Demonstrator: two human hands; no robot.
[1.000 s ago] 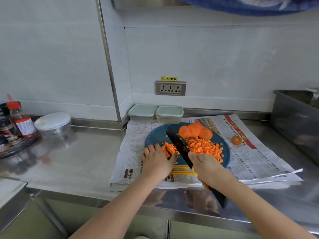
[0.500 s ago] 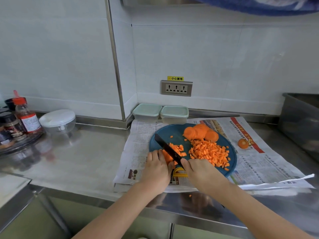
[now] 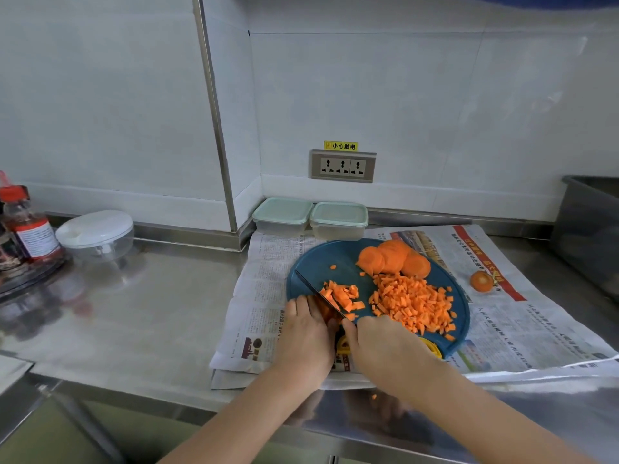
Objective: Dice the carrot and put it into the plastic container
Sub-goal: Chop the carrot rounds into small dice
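Observation:
A round blue cutting board (image 3: pixel 318 262) lies on newspaper. A big heap of diced carrot (image 3: pixel 413 303) covers its right half, and three thick carrot slices (image 3: pixel 392 259) sit at its far edge. My right hand (image 3: pixel 382 343) grips a black knife (image 3: pixel 318 294), blade down on the board. Just right of the blade lies a small pile of freshly cut carrot (image 3: pixel 341 293). My left hand (image 3: pixel 304 329) presses curled fingers onto carrot strips left of the blade, mostly hidden. Two lidded plastic containers (image 3: pixel 338 219) stand behind the board against the wall.
A carrot end (image 3: pixel 481 281) lies on the newspaper (image 3: pixel 261 296) right of the board. A lidded clear bowl (image 3: pixel 95 234) and a sauce bottle (image 3: pixel 28 226) stand far left on the steel counter. A grey bin (image 3: pixel 589 229) is at the right edge.
The knife blade has come down from a raised tilt onto the board and shifted left. More cut pieces lie beside it. My left hand has drawn back slightly.

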